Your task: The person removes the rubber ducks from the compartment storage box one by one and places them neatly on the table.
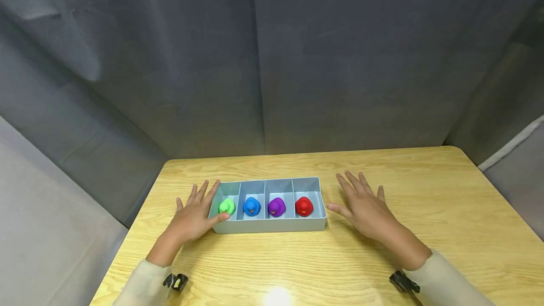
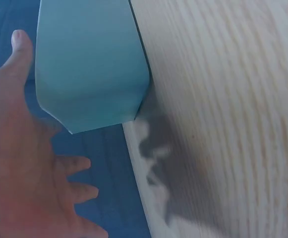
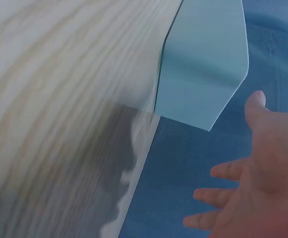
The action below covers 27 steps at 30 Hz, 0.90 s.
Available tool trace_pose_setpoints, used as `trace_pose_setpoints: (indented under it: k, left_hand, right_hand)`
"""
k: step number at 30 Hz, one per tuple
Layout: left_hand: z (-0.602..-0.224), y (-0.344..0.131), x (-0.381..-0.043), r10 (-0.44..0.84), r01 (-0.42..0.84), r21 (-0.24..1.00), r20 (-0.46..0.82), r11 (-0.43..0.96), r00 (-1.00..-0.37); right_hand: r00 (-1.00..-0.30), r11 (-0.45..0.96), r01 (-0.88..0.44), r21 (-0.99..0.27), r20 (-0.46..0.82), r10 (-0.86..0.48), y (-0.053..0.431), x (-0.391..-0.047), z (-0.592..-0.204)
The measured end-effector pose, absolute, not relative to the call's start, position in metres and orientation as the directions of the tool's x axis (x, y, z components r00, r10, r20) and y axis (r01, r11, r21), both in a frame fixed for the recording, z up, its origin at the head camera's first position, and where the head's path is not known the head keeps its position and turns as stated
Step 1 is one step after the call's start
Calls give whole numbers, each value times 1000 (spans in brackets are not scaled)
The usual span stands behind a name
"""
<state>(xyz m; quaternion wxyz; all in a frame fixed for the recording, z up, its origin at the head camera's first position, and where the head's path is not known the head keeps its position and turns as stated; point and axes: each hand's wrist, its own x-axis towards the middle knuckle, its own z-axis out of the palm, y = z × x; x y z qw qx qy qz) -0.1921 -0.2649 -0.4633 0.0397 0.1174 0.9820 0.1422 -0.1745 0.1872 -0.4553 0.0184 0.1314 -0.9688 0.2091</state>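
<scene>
A pale blue-grey tray (image 1: pixel 272 225) with compartments in a row sits on the table. From left to right it holds a green rubber duck (image 1: pixel 227 206), a blue rubber duck (image 1: pixel 252 207), a purple rubber duck (image 1: pixel 276 207) and a red rubber duck (image 1: pixel 304 207), one per compartment. My left hand (image 1: pixel 193 218) is spread at the tray's left end, its thumb over the front left corner; contact is unclear. Fingers spread, my right hand (image 1: pixel 367 211) is just off the right end, holding nothing. Both wrist views show the tray's outer wall (image 2: pixel 91 64) beside the hands.
The wooden table (image 1: pixel 263 268) extends around the tray. Behind it hangs a dark grey curtain (image 1: pixel 263 60), with lighter cloth (image 1: pixel 46 230) at the left. A black strap device (image 1: pixel 175 282) is on the left wrist and another black device (image 1: pixel 404 281) on the right.
</scene>
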Motion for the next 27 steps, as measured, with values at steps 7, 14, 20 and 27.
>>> trace_pose_setpoints:
  k: [7, 14, 20, 27]
  left_hand:
    - [-465, -264, -194, 251, 216, 310, -74, 926, -965]
    - [-469, -265, -194, 250, 207, 335, -90, 919, -964]
    - [-469, -265, -194, 257, 187, 419, -117, 888, -959]
    - [-474, -265, -195, 268, 124, 568, -176, 814, -947]
  right_hand:
    - [-962, 873, -271, -406, 89, -258, 177, -178, -457]
    - [-958, 852, -284, -439, 84, -276, 168, -179, -458]
    - [-953, 838, -296, -458, 82, -292, 161, -180, -461]
    - [-949, 823, -300, -482, 68, -306, 155, -182, -463]
